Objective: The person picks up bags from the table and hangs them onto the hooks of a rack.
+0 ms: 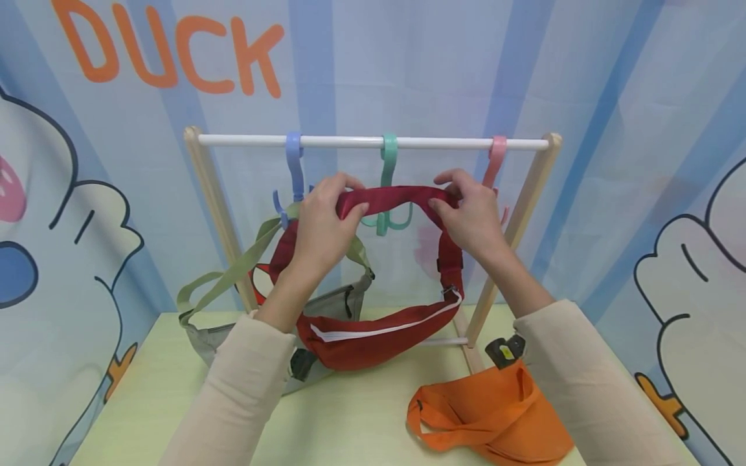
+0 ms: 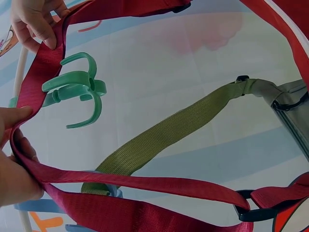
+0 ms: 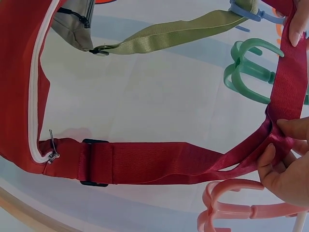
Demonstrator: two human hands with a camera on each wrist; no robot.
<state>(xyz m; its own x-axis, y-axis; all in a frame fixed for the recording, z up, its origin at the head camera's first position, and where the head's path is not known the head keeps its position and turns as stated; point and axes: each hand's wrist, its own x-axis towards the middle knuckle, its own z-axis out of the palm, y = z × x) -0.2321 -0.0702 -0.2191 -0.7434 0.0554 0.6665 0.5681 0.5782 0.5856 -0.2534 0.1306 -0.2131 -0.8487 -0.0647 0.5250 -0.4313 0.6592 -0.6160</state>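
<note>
A red waist bag with a white zip hangs in the air from its dark red strap. My left hand pinches the strap between thumb and fingers at its left bend. On the other side, my right hand pinches the same strap, which is doubled there in the right wrist view. Between the hands, the strap passes in front of the green hook; the hook's prongs show inside the loop in the left wrist view. A grey bag hangs by its olive strap from the blue hook.
A white rail on a wooden frame carries the hooks. The pink hook is at its right end, close to my right hand. An orange bag with a black buckle lies on the pale table at front right.
</note>
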